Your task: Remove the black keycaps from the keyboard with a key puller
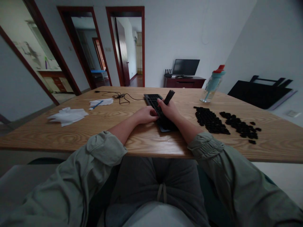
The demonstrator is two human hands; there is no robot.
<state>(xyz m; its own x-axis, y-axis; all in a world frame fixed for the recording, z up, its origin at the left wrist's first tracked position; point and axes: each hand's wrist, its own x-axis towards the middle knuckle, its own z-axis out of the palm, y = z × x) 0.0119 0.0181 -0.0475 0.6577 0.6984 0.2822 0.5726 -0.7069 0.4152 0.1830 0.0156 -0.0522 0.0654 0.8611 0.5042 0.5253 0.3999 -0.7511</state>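
Note:
A black keyboard [151,98] lies at an angle on the table, its near end partly hidden by my hands. My left hand [147,114] is at its left edge, fingers curled and thumb against it, gripping that side. Above the keyboard, my right hand [168,110] is closed around a tool with a thick black handle [169,97]. The handle tilts up and away; the tool's working end is hidden below the hand. To the right, loose black keycaps lie in a dense patch [210,120] and a looser group [241,125].
The keyboard's cable [121,96] lies tangled on the far left of the wooden table [99,135]. Nearby are white tissues [68,116] and a small blue-and-white brush-like item [96,105]. A clear bottle [210,85] with a red-topped lid stands at the back right.

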